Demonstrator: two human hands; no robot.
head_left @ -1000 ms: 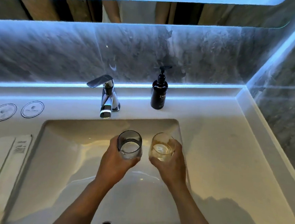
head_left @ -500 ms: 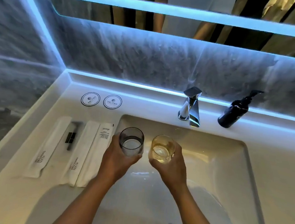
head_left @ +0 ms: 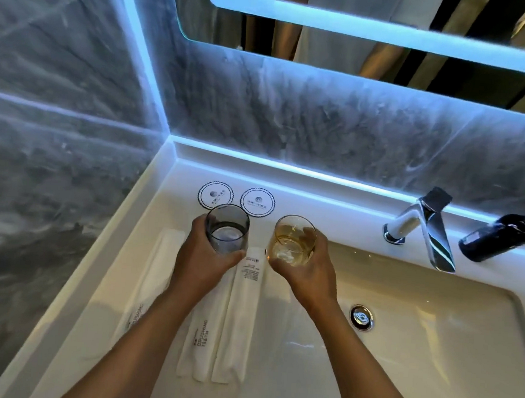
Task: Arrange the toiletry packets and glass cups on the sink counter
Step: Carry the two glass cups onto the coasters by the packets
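My left hand [head_left: 201,257] grips the grey glass [head_left: 227,233], my right hand [head_left: 307,271] the amber glass [head_left: 294,240]; both coasters [head_left: 215,195] lie just beyond, toward the counter's [head_left: 172,210] back-left corner.

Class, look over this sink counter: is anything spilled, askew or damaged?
Nothing stands out. The white toiletry packets lie side by side, and the grey glass cup and amber glass cup are held upright.
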